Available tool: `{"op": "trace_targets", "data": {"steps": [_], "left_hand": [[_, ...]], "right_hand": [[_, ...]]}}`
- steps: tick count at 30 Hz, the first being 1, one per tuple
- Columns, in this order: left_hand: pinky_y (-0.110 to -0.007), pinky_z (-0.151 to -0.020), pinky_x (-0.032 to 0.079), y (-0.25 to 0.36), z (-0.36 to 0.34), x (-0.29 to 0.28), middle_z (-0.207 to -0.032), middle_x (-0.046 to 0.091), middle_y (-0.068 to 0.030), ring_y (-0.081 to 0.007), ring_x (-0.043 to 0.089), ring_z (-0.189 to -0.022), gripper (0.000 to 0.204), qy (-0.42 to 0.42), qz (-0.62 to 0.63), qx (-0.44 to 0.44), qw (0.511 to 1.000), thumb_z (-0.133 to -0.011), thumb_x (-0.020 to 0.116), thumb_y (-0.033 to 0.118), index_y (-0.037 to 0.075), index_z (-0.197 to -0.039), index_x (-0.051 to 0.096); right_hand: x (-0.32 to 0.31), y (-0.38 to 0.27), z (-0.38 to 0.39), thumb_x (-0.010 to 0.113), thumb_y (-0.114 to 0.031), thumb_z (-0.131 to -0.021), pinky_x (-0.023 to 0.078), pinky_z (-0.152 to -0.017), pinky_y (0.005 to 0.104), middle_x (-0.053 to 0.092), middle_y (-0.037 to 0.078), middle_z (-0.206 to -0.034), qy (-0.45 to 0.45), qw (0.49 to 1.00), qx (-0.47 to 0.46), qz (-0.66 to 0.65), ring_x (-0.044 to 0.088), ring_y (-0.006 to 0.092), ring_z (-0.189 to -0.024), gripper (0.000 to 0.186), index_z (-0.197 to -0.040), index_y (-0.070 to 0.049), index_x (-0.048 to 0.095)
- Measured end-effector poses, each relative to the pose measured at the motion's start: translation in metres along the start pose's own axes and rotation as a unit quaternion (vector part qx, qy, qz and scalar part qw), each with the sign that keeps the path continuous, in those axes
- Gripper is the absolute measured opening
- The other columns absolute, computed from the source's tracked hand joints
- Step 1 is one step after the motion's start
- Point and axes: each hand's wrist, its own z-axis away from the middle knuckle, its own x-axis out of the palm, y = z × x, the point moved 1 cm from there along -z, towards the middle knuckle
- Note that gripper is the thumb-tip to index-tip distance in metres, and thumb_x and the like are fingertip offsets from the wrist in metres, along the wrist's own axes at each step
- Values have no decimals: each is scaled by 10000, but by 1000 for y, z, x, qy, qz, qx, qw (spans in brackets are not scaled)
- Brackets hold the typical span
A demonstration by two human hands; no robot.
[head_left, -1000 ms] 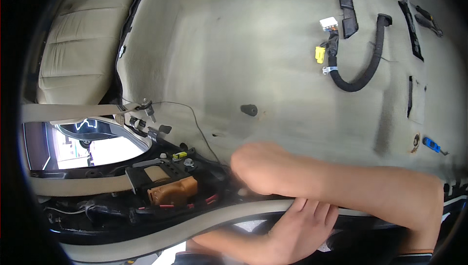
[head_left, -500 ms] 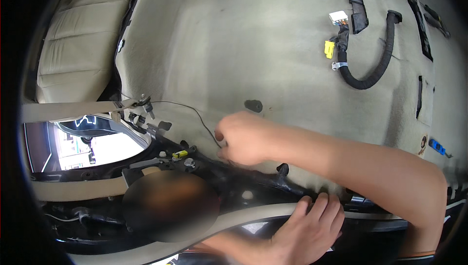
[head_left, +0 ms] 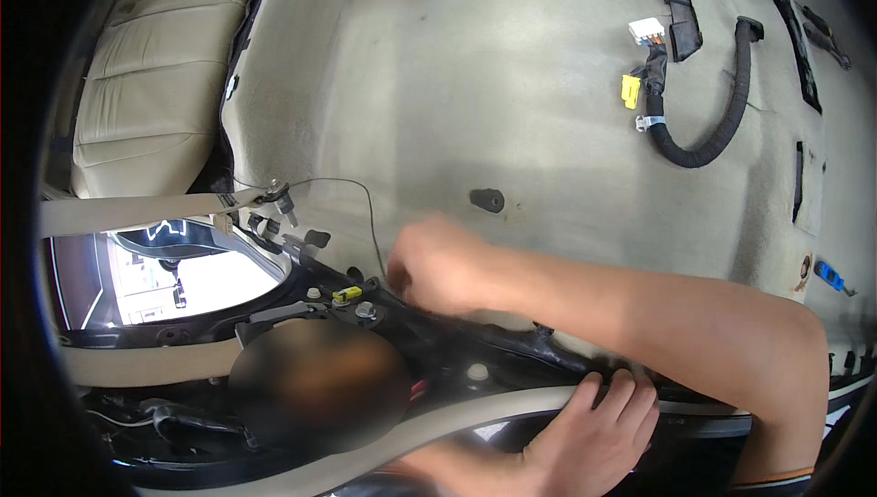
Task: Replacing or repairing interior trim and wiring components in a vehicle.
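Note:
My right hand (head_left: 438, 269) is closed at the carpet's edge beside the black sill, partly smeared by motion. A thin black wire (head_left: 371, 209) loops from the seat-belt anchor bolt (head_left: 280, 195) to its fingers, which look pinched on it; the fingertips are hidden. Lower down, my left hand (head_left: 594, 438) curls its fingers over a beige door seal (head_left: 512, 403) along the opening, palm on the outer side. A yellow clip (head_left: 347, 294) and a bolt (head_left: 365, 311) sit on the black metal left of my right hand.
Bare grey-beige carpet (head_left: 411, 86) covers the car floor. A black-wrapped wiring harness (head_left: 699, 154) with white and yellow connectors lies on it. A leather seat (head_left: 151, 86) stands at far left, belt webbing (head_left: 137, 214) below it. A blue connector (head_left: 829, 275) lies at right.
My right hand has shifted slightly left, and the wire's loop now stands steeper beside it. My left hand keeps its hold on the seal. The whole view has moved slightly.

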Motion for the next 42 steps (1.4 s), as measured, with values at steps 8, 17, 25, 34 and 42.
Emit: {"op": "trace_targets", "data": {"steps": [8, 17, 25, 34, 42], "left_hand": [[-474, -962, 400, 3, -1, 0, -1150, 592, -137, -303, 517, -1135, 364, -18, -7, 4, 1000, -868, 529, 322, 40, -1051, 669], [-451, -955, 412, -3, 3, 4, -1171, 587, -136, -294, 519, -1137, 380, -20, 39, 16, 999, -876, 521, 307, 35, -1106, 654], [-427, -973, 417, -3, 1, -1, -1167, 607, -143, -287, 534, -1113, 406, 14, 15, -13, 1000, -886, 511, 294, 5, -1138, 645], [-403, -961, 392, -1, 0, -1, -1169, 612, -121, -268, 535, -1111, 375, 19, 2, -5, 1000, -880, 541, 310, 33, -1106, 656], [-418, -834, 450, -20, 10, 2, -1049, 599, -144, -317, 579, -981, 400, 78, 159, -21, 984, -803, 745, 276, 12, -1076, 619]], "right_hand": [[-6, -20, -6, 627, -77, -789, 535, -800, 473, 716, 214, -968, -123, 986, -29, 109, 679, 390, -946, 219, -949, -33, 770], [11, -35, -33, 625, -173, -826, 539, -797, 463, 726, 200, -984, -240, 943, -68, 218, 690, 367, -947, 236, -933, -31, 780], [-17, -46, -23, 620, -139, -819, 546, -788, 454, 729, 209, -934, -171, 969, -27, 178, 700, 359, -913, 222, -912, -15, 780], [-35, -46, 10, 596, -98, -802, 542, -814, 466, 707, 255, -968, -127, 981, -29, 144, 682, 398, -949, 213, -892, 15, 753], [-107, -9, 204, 584, -50, -872, 538, -771, 424, 696, 213, -955, 194, 980, 27, 30, 692, 352, -901, 217, -1069, 25, 639]]}}
